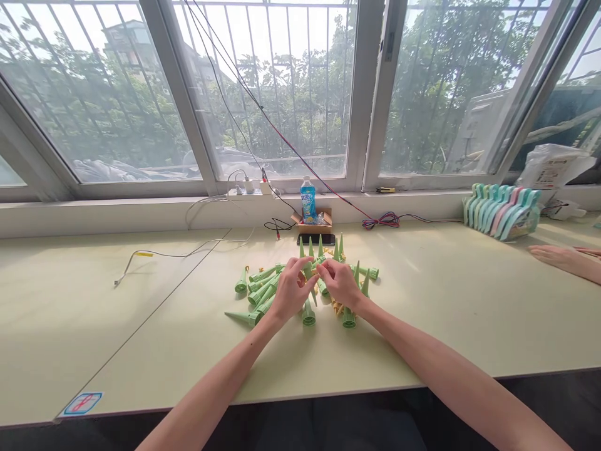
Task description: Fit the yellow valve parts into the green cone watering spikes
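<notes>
Both my hands are over a pile of green plastic watering spikes at the middle of the table. My left hand (292,287) is closed, thumb and fingers around a green spike (307,270) whose pointed end is down. Close beside it, my right hand (342,283) pinches at the same spot with fingertips together; what lies between them is too small to make out. Small yellow plastic pieces (337,307) lie among the spikes, partly hidden by my right hand. Some spikes stand point up behind my hands, and others lie on their sides, such as one spike (244,317) at the left.
Behind the pile are a dark phone (317,239), a cardboard box (323,227) and a blue bottle (308,200). Cables (382,219) run along the windowsill. Pastel-coloured packs (502,210) stand at right, near another person's hand (556,258). A white cable (162,253) lies left.
</notes>
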`<state>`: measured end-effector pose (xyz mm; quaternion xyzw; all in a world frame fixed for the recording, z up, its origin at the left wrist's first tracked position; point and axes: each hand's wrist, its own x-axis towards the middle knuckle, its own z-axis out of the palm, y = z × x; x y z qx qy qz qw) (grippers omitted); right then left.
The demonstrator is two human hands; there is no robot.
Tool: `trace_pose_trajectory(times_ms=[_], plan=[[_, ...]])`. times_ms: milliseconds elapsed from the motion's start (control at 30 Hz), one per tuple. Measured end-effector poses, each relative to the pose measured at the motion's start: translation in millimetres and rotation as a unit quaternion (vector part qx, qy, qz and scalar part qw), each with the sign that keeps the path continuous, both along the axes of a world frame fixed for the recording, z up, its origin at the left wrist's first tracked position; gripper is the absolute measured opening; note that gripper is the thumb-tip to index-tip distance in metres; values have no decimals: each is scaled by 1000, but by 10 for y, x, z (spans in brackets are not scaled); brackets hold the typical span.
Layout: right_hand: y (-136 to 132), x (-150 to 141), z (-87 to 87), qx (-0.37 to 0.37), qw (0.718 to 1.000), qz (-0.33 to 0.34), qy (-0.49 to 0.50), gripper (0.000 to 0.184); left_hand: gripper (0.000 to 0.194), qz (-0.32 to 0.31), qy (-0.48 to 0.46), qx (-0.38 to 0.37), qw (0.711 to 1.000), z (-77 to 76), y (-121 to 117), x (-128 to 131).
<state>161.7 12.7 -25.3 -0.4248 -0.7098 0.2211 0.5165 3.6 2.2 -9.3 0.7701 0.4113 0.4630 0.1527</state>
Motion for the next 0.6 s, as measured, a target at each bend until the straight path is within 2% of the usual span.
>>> trace_pose_trajectory(times_ms=[167,400,600], plan=[[5,9,7,13,999,-30,20,41,29,-27,-37,-35,998,10,10,-3],[14,15,6,28,997,-75,19,43,28,-17,-1,4,1000,19,5,-20],[8,13,10,37,996,-83,14,45,16,-3,13,15,1000,10,6,-7]])
